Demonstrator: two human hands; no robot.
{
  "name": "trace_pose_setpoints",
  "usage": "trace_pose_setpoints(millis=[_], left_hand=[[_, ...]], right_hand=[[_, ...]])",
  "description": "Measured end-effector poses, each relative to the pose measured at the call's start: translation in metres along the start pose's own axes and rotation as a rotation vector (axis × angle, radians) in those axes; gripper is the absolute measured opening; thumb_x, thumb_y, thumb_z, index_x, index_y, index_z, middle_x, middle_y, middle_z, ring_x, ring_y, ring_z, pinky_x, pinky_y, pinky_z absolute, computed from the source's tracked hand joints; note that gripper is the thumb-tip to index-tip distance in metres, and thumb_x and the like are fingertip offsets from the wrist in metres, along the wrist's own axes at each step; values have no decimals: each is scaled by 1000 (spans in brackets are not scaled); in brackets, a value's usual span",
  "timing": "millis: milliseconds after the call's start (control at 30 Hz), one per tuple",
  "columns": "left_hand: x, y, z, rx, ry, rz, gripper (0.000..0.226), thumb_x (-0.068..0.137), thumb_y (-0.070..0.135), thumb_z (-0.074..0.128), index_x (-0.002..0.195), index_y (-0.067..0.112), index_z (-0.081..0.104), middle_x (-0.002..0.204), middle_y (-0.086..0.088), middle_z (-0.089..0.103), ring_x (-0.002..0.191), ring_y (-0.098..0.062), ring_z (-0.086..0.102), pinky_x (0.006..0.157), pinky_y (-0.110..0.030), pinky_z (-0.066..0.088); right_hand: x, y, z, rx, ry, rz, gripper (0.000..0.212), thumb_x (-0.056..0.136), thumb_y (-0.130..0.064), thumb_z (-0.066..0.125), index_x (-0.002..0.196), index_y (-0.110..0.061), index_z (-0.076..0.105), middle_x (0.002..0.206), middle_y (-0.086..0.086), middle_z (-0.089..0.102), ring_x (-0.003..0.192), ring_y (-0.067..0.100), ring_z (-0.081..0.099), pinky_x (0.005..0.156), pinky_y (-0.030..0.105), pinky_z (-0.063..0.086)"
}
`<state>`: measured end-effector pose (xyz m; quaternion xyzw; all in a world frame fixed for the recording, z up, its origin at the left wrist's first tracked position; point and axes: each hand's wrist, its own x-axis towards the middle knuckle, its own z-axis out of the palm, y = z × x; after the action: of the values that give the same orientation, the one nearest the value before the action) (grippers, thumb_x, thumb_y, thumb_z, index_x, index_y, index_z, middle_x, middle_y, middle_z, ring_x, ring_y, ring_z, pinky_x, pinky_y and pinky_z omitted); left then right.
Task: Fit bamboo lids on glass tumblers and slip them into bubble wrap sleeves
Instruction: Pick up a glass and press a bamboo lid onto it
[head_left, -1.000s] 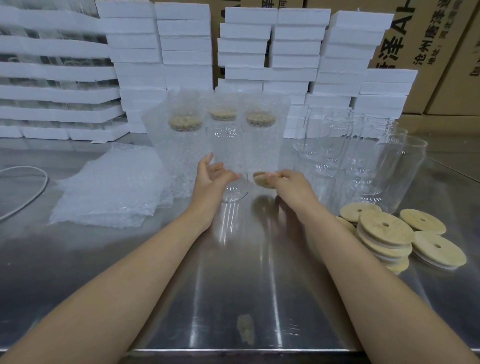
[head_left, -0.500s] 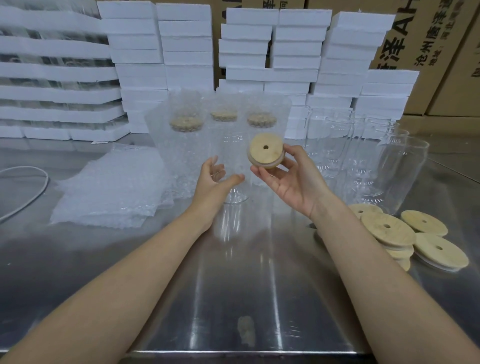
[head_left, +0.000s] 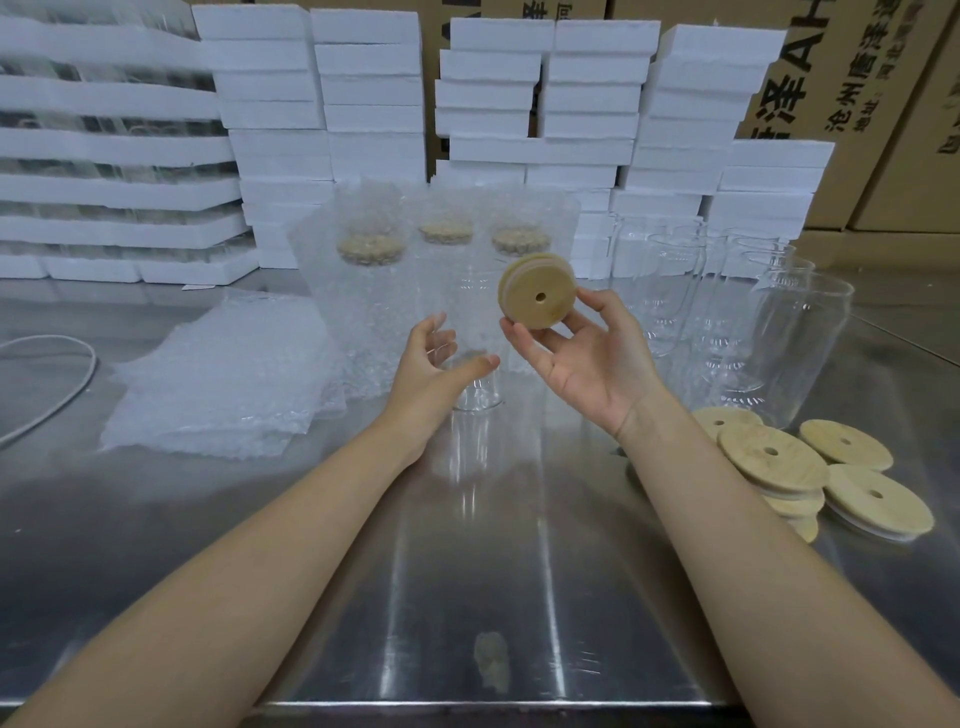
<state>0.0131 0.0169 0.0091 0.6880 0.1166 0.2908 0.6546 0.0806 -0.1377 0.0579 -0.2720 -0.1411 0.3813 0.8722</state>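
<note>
My right hand (head_left: 584, 358) is palm up and pinches a round bamboo lid (head_left: 537, 297) with a small centre hole, held up above the table. My left hand (head_left: 434, 366) curls round a clear glass tumbler (head_left: 475, 382) standing upright on the steel table (head_left: 493, 571). The lid is above and to the right of that tumbler, apart from it. Behind stand three lidded tumblers in bubble wrap sleeves (head_left: 371, 291). A pile of flat bubble wrap sleeves (head_left: 218, 379) lies to the left.
Several bare glass tumblers (head_left: 795, 343) stand at the right, with a heap of bamboo lids (head_left: 779, 462) in front of them. White foam blocks (head_left: 374, 88) and cardboard boxes (head_left: 852, 67) line the back. A white cable (head_left: 62, 395) loops at the far left.
My right hand lifted the bamboo lid off the table beside the tumbler, turned palm up and raised it. My left hand stayed on the tumbler.
</note>
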Motion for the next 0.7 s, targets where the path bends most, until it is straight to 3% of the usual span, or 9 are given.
trace_pose_setpoints(millis=[100,233,333,433,567,700], left_hand=[[1,0,-1,-1,2,-3,79,77,21,80,143,25,36,133,4,47,124,-8,47,89,-19,37],[1,-1,0,7,-2,-2,80,77,22,80,143,25,36,132,5,48,123,-7,47,93,-22,37],[2,-2,-1,5,-8,-1,81,76,24,81,143,26,36,132,5,48,124,-7,48,95,-24,37],[3,-3,-2,14,-21,0,83,75,26,82,143,27,36,132,6,48,123,-7,47,96,-26,38],[4,-5,-3,12,-23,-1,83,74,26,82,143,27,36,131,8,48,123,-7,47,96,-26,38],[5,-5,-3,26,-33,9,84,73,28,83,142,28,36,131,7,48,123,-7,48,95,-25,38]], right_hand=[[-3,-5,2,130,-51,-11,38,79,-15,66,113,2,61,130,29,55,108,51,61,81,41,60],[-3,-7,6,179,-105,-23,30,80,-2,58,106,10,66,125,35,56,111,50,59,87,39,57],[-3,-4,6,-4,-120,-104,40,77,8,50,115,2,62,126,30,60,113,40,63,92,38,55],[-3,-1,5,-112,-162,-151,44,75,10,50,115,-4,62,117,23,67,110,33,66,85,38,58],[-2,1,7,-348,-135,-299,37,83,11,50,112,-10,60,102,12,73,104,25,68,86,34,56],[-1,2,8,-412,-79,-411,30,89,9,52,108,-12,61,100,11,74,98,20,69,82,30,56]])
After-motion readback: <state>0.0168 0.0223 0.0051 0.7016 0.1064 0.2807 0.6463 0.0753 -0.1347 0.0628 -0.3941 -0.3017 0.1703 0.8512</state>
